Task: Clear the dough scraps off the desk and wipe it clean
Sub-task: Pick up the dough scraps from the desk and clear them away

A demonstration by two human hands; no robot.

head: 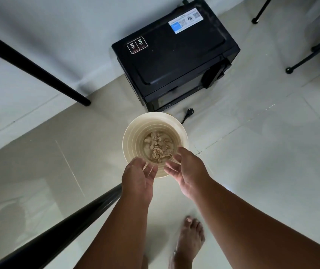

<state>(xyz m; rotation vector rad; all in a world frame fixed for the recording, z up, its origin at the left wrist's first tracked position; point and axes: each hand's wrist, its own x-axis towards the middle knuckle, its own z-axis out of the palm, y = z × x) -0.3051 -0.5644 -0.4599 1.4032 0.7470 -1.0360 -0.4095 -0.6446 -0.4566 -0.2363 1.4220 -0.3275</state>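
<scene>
A cream round bin (133,133) stands on the tiled floor below me, and several pale dough scraps (158,147) lie at its bottom. Both hands hover over its near rim. My left hand (138,176) is open, palm turned inward, fingers relaxed and holding nothing. My right hand (186,169) is also open, its palm facing the left one, fingers loosely spread above the rim. The desk top is not in view.
A black microwave oven (174,55) sits on the floor just beyond the bin, its plug (190,111) lying beside it. Black desk legs (33,66) cross at upper left and lower left. My bare foot (190,239) stands behind the bin. Chair legs (289,69) are at upper right.
</scene>
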